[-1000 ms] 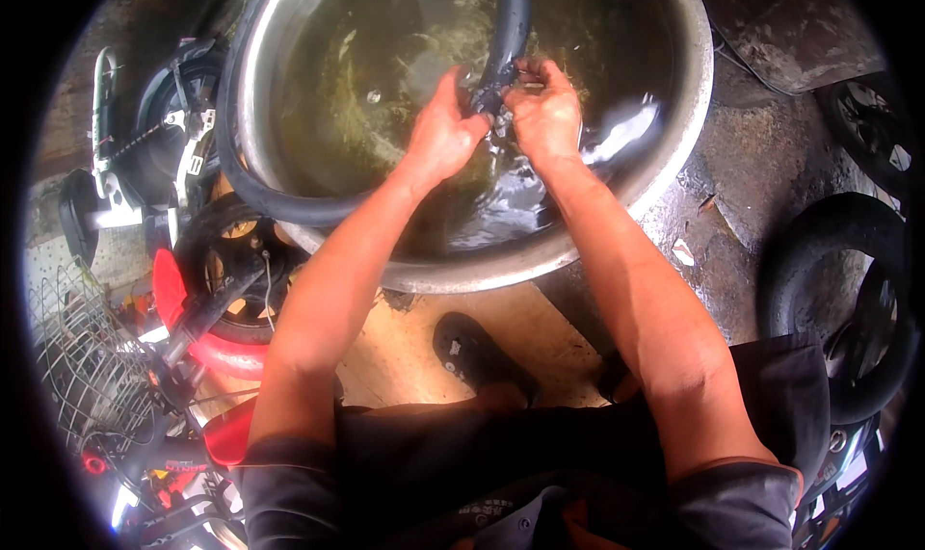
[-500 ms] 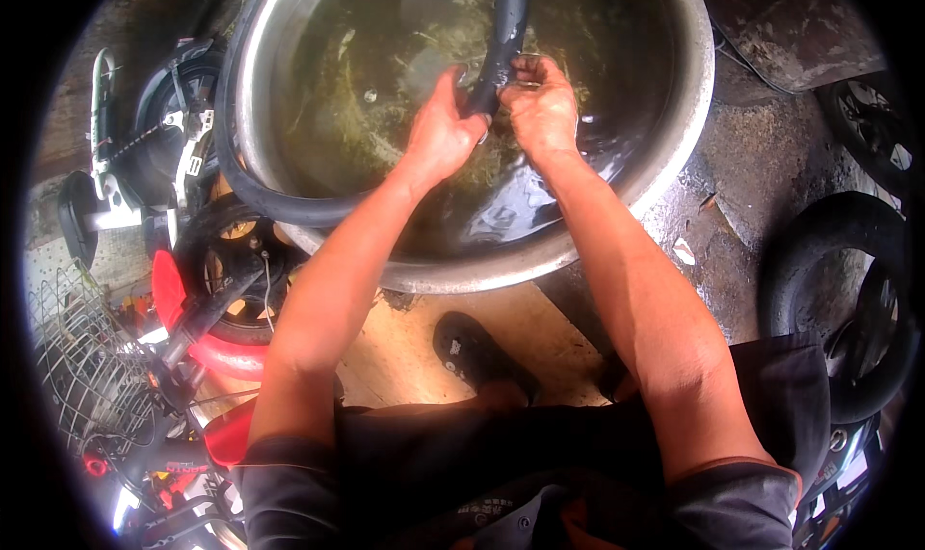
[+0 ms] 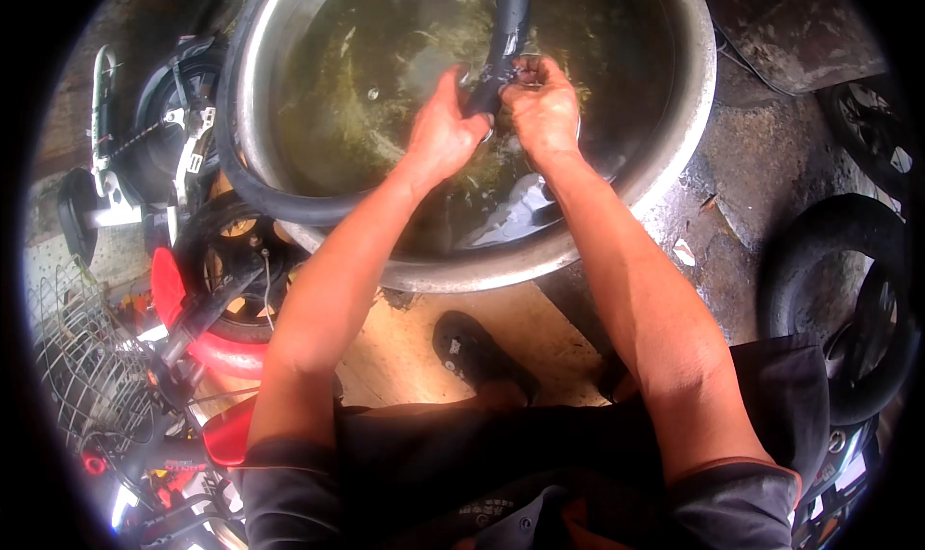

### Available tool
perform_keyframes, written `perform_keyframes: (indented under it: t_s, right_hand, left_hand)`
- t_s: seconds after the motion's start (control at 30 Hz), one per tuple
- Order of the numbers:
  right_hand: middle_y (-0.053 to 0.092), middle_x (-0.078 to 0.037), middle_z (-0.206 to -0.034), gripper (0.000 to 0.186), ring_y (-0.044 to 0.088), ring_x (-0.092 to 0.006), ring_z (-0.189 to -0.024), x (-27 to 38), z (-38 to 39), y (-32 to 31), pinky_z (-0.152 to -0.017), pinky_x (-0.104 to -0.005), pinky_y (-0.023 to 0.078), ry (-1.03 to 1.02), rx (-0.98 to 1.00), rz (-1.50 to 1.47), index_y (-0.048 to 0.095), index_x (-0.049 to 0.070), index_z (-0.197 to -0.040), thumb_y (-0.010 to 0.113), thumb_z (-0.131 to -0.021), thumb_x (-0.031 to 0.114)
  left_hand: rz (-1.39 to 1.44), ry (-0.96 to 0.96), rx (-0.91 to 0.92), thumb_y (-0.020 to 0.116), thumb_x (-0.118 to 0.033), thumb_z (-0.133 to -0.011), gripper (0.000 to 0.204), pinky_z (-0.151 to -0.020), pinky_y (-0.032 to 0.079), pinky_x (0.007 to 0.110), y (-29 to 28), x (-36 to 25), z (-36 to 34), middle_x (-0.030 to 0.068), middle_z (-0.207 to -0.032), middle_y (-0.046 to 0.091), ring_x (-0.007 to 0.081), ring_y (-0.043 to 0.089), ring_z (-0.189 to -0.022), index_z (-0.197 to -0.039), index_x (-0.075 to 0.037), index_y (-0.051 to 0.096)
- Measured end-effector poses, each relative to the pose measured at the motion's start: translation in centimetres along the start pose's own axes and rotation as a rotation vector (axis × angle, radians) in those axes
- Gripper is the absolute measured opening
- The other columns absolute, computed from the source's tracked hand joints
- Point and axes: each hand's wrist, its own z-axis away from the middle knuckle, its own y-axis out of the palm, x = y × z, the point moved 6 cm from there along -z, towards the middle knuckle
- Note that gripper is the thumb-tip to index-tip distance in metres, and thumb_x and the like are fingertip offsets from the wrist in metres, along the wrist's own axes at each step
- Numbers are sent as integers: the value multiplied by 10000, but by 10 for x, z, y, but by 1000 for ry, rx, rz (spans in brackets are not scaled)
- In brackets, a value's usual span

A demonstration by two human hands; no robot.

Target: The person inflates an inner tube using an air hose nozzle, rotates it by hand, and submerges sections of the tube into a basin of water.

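A black rubber inner tube runs down from the top of the view over murky water. More of it loops over the left rim of a wide metal basin. My left hand is closed round the tube, with the thumb on its near side. On the tube's right side, my right hand has its fingers curled and pinched against the wet rubber. What lies between those fingertips is too small to make out. Wet glints show on the tube between both hands.
At right, black tyres lie on the wet floor. On the left are a wheel with a red rim, a wire basket and white bike parts. My shoe stands on a tan board below the basin.
Both hands stay almost in place on the tube. The tube's wet surface between them looks slightly shifted, and the bright reflection on the water has changed shape.
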Motion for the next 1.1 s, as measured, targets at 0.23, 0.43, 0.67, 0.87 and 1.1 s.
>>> perform_keyframes:
  t_s: [0.23, 0.43, 0.67, 0.87, 1.1]
  right_hand:
    - [660, -121, -1063, 393, 647, -249, -948, -1, -2, 0, -847, -334, 517, -61, -1, 73, 645, 25, -1148, 677, -757, 0]
    - [656, -122, -1055, 388, 641, -235, -938, 4, 0, 1, -847, -328, 516, -58, 6, 44, 640, 13, -1146, 670, -760, -9]
    - [660, -119, -1044, 380, 639, -229, -941, 11, 5, -2, -844, -326, 518, -35, 0, 43, 631, 5, -1148, 657, -770, -30]
    - [657, -115, -1056, 387, 634, -226, -944, 9, 2, 0, -829, -334, 518, -41, 0, 47, 629, 6, -1152, 656, -769, -46]
    - [655, -120, -1058, 390, 638, -238, -952, 6, 2, 0, -832, -343, 519, -36, 3, -7, 630, 12, -1153, 669, -767, -20]
  left_hand:
    - [-55, -6, 2, 662, -36, -861, 766, -843, 501, 307, -2, -4, 3, 157, -1114, 624, 183, 637, -968, -1517, 12, 270]
    - [-44, 29, -9, 664, -38, -859, 772, -850, 501, 311, -1, -3, 2, 165, -1128, 625, 187, 637, -977, -1517, 19, 265]
    - [-39, 4, 5, 662, -25, -858, 774, -847, 498, 300, -1, 2, -1, 157, -1107, 620, 186, 629, -988, -1516, 28, 258]
    - [-52, 14, 4, 660, -40, -856, 766, -851, 503, 307, -1, -3, 1, 161, -1111, 633, 194, 640, -982, -1513, 21, 270]
    - [-107, 0, 1, 676, -78, -850, 767, -865, 506, 333, -4, -13, 5, 162, -1099, 640, 211, 651, -979, -1510, 3, 294]
